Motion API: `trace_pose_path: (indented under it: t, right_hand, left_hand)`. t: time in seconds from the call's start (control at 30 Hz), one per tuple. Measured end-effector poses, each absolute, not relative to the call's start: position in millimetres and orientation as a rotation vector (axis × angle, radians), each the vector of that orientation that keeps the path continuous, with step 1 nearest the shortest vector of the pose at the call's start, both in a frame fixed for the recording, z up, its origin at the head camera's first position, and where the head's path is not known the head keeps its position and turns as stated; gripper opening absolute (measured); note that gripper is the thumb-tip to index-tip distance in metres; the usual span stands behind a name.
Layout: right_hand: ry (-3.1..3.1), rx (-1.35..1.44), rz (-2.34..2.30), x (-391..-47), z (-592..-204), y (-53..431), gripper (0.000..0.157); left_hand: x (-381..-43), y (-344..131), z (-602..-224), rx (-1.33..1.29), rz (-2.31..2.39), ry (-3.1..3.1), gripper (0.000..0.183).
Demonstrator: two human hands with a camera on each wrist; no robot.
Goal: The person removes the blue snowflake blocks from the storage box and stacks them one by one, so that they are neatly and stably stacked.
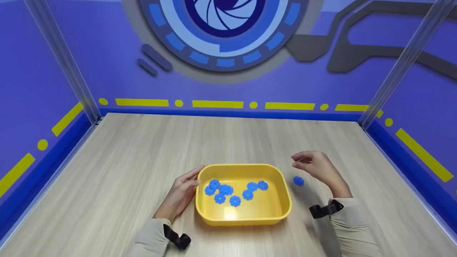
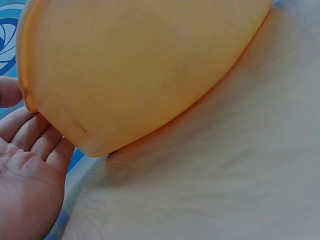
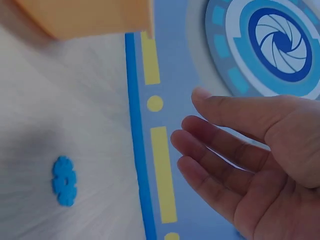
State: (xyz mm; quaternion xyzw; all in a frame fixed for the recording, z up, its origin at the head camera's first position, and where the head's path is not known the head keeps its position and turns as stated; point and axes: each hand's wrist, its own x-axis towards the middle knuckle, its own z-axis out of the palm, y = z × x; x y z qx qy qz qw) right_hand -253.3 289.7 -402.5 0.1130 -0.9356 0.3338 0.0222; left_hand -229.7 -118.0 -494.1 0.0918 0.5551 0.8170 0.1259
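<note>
A yellow plastic tub [image 1: 242, 220] stands on the table and holds several blue notched plastic discs [image 1: 235, 201], some overlapping. My left hand [image 1: 182, 194] holds the tub at its left side, the thumb by the rim and the fingers against the outer wall; in the left wrist view the tub's wall [image 2: 150, 75] fills the upper part. To the right of the tub, my right hand [image 1: 319, 167] hovers above the table with bent fingers and nothing between them. Below it a single blue disc [image 1: 298, 181] is seen, also visible in the right wrist view as a disc [image 3: 65, 181].
The wood-grain table [image 1: 150, 150] runs back to a blue-purple panel [image 1: 228, 89] with yellow marks. Side panels stand to the left and right, with clear posts [image 1: 68, 60] at the back corners. Each wrist wears a black strap-mounted device [image 1: 326, 210].
</note>
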Motion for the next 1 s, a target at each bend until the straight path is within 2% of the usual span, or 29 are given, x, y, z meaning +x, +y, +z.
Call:
trace_pose_path:
  t: [0.63, 1.0]
  right_hand:
    - [-3.068, 0.779, 0.978, -262.4, -372.4, 228.3, 0.024]
    - [-3.212, 1.024, 0.832, -263.9, -377.3, 189.9, 0.027]
  left_hand:
    - [-229.2, -117.5, -494.5, 0.267, 2.383, 1.638, 0.059]
    - [-229.4, -117.4, -494.1, 0.291, 2.392, 1.619, 0.060]
